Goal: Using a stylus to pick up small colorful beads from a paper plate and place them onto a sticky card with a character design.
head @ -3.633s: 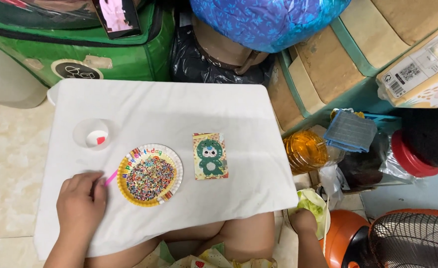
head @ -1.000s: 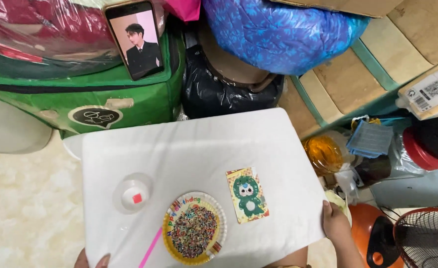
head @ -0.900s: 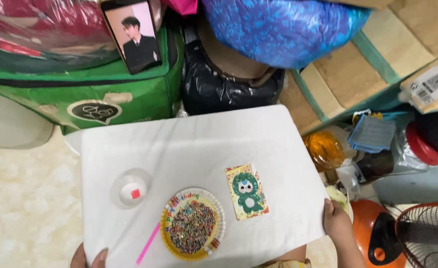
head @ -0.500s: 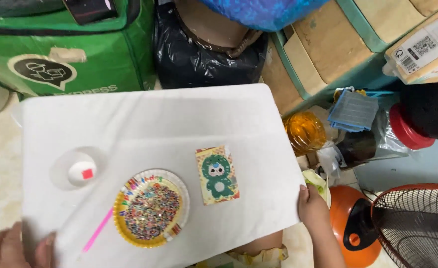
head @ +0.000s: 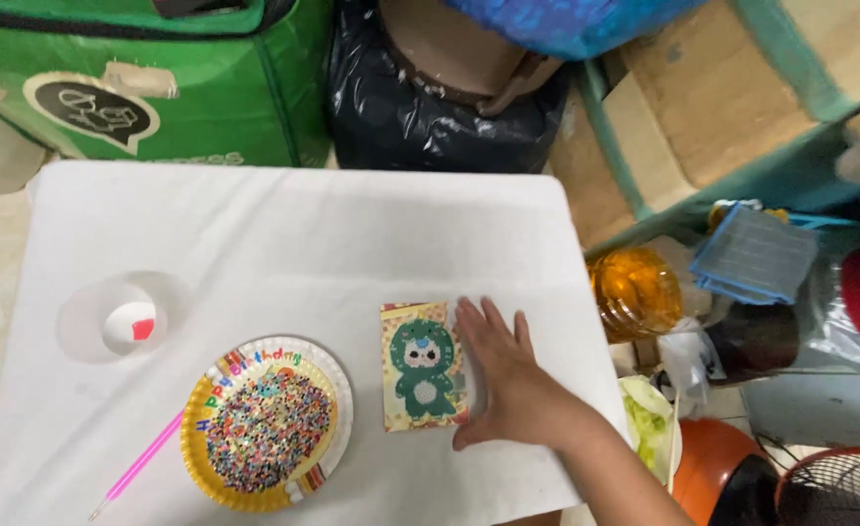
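My right hand point(head: 510, 375) lies flat on the white table point(head: 284, 244), fingers apart, touching the right edge of a small card point(head: 420, 368) that shows a green cartoon animal. Left of the card sits a yellow paper plate point(head: 267, 422) filled with tiny multicoloured beads. A pink pen-like stick point(head: 140, 464) lies beside the plate's left rim. A small clear round dish point(head: 130, 322) with a red square piece stands further left. My left hand is out of view.
Behind the table stand a green bag point(head: 148, 83), a black plastic bag point(head: 430, 107) and cardboard boxes point(head: 712, 97). To the right are an amber bottle point(head: 635, 292), a blue cloth point(head: 751, 255), an orange object point(head: 717, 472) and a fan point(head: 839, 492).
My right hand has moved from the table's right edge onto the table, against the card. My left hand, seen earlier at the bottom left, has left the view. The camera has moved closer.
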